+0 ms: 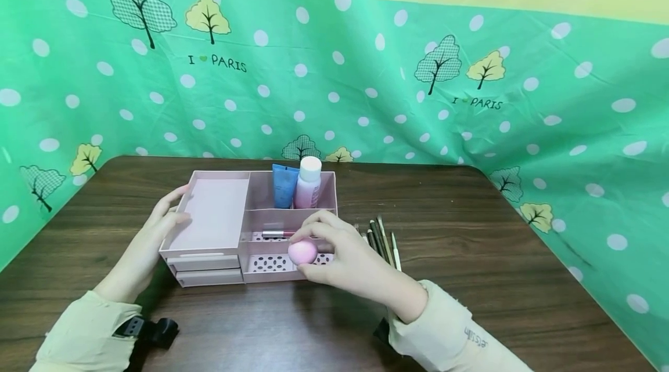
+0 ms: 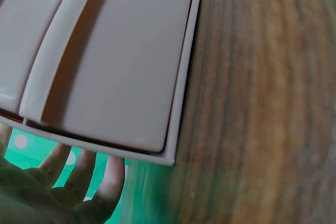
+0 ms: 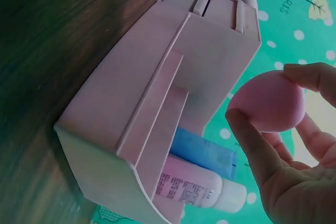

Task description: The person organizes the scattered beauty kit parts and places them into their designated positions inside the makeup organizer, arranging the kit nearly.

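Observation:
A pink makeup sponge (image 3: 270, 100), egg-shaped and smooth, is pinched between the thumb and fingers of my right hand (image 1: 345, 250). In the head view the sponge overlaps the front compartment of a pale pink cosmetic organizer (image 1: 209, 209). My left hand (image 1: 143, 244) rests against the organizer's left side, with its thumb at the top edge. The left wrist view shows those fingers (image 2: 111, 184) stretched along the side, next to the drawers (image 2: 126, 66). A blue tube (image 1: 284, 186) and a white-capped pink bottle (image 1: 308, 183) stand in the back compartment.
A slim brush (image 1: 274, 234) lies in the middle compartment. Several makeup brushes (image 1: 384, 238) lie on the dark wooden table (image 1: 470, 256) right of the organizer, partly hidden by my right hand. A green dotted cloth (image 1: 334, 99) hangs behind the table.

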The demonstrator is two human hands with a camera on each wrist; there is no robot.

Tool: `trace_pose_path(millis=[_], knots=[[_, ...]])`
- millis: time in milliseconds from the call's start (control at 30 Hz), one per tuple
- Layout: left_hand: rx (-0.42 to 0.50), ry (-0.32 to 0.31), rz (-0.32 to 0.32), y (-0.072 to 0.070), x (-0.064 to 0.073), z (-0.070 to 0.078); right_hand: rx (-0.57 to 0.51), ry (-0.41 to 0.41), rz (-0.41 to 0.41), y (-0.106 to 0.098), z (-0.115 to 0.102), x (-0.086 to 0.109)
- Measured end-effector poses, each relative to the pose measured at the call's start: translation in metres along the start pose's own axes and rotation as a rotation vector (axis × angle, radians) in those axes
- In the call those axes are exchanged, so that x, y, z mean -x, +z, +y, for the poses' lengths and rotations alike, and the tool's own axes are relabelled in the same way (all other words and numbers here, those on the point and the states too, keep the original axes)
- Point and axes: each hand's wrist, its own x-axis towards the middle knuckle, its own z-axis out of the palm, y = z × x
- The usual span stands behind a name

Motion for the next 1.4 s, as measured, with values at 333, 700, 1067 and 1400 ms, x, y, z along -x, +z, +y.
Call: trace_pose_path(millis=[333,700,1067,1400], knots=[[0.000,-0.003,-0.002,0.000,0.000,0.000,-0.240,0.085,0.095,0.011,0.005,-0.007],[-0.012,-0.008,0.001,-0.001,-0.001,0.001,-0.236,0.111,0.073,0.013,0.003,-0.011],[0.002,-0.003,0.000,0.001,0.000,-0.001,-0.176,0.061,0.034,0.020,0.005,-0.018],[-0.001,0.000,0.006,0.000,0.000,-0.001,-0.212,0.103,-0.013,0.031,0.006,-0.028]])
